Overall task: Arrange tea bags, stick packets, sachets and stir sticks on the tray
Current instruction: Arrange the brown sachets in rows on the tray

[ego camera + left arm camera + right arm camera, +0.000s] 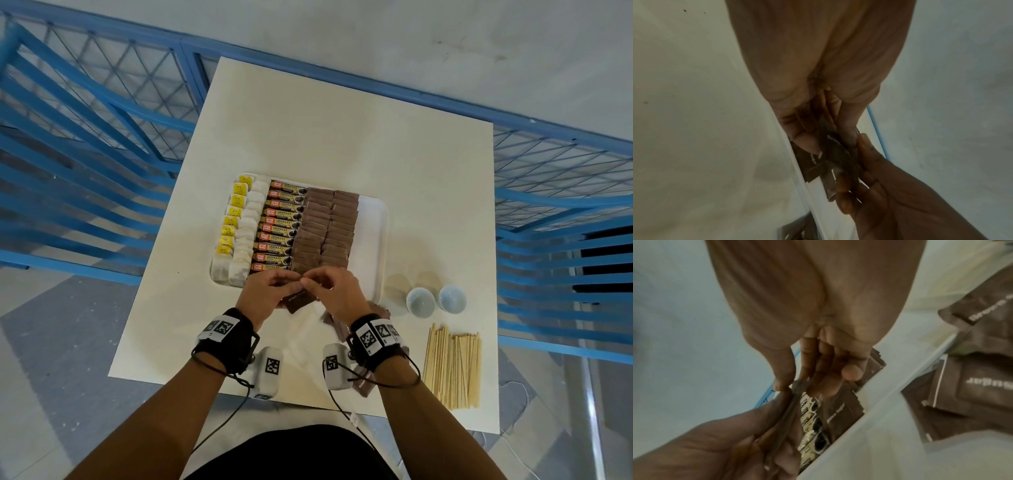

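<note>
step in hand: filling out the brown sachet rows; both hands work a small stack of brown sachets (300,299) just above the near edge of the tray (374,219).
left hand (270,291): its fingers (807,141) are curled around the stack and carry it.
right hand (330,291): thumb and forefinger pinch the top edge of one sachet in that stack, apparently peeling it off; the other fingers (852,372) hang loosely curled.
tray so far: tea bags (236,233) at the left, stick packets (277,228) next, two columns of placed sachets (325,229) beside them, and a bare strip at the right.
still off the tray: loose sachets (364,378) on the bench (342,137) by the right wrist, and the stir sticks (452,366) at the near right, well apart from the tray.
next move, as judged: free a single sachet without dragging its neighbour, then lay it flat in line with a column; the thin packets probably cling together.
head view only: the whole layout, plus two small bowls (435,299) beside the tray.
left wrist view only: printed faces of the held sachets and the grip from beneath.
right wrist view only: the stick packets' print close up and the loose sachets' lettering.
</note>
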`<state>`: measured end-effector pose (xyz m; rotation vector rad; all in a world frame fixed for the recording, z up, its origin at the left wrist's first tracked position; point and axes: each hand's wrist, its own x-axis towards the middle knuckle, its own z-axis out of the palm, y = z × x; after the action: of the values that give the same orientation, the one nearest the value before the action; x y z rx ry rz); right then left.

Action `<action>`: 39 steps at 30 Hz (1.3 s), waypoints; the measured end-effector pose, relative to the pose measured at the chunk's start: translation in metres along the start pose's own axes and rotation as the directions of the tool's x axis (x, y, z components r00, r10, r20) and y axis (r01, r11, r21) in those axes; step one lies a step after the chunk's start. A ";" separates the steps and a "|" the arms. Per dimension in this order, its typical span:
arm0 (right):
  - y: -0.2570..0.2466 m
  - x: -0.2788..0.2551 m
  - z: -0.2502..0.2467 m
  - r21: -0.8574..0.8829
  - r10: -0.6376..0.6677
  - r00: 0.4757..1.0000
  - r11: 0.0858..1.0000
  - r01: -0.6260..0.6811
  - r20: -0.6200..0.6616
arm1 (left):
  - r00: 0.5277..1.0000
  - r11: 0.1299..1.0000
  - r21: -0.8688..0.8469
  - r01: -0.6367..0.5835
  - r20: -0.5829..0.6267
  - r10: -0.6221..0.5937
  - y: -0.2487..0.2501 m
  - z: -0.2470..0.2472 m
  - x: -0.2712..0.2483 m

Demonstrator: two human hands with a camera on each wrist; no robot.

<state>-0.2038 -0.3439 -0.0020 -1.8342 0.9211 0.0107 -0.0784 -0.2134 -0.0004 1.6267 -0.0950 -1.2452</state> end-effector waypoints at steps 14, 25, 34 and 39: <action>0.005 0.001 0.002 0.198 0.110 0.972 0.978 -0.068 -0.208 | 0.999 0.999 0.036 -0.031 -0.043 0.033 -0.003 -0.003 -0.001; 0.008 -0.015 0.000 0.319 0.165 0.982 0.939 -0.130 -0.086 | 0.999 0.999 0.047 -0.023 0.028 0.021 -0.004 0.001 -0.007; 0.013 -0.026 -0.006 0.367 0.259 0.966 0.899 -0.238 -0.007 | 0.997 0.990 0.131 -0.051 0.056 0.044 -0.007 0.003 -0.009; 0.022 -0.029 -0.013 0.352 0.268 0.962 0.906 -0.233 -0.052 | 0.999 0.990 0.141 -0.030 0.050 0.023 -0.012 0.001 -0.012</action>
<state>-0.2418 -0.3412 -0.0015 -1.3947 1.1486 -0.0779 -0.0902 -0.2017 -0.0012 1.7114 -0.2385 -1.2817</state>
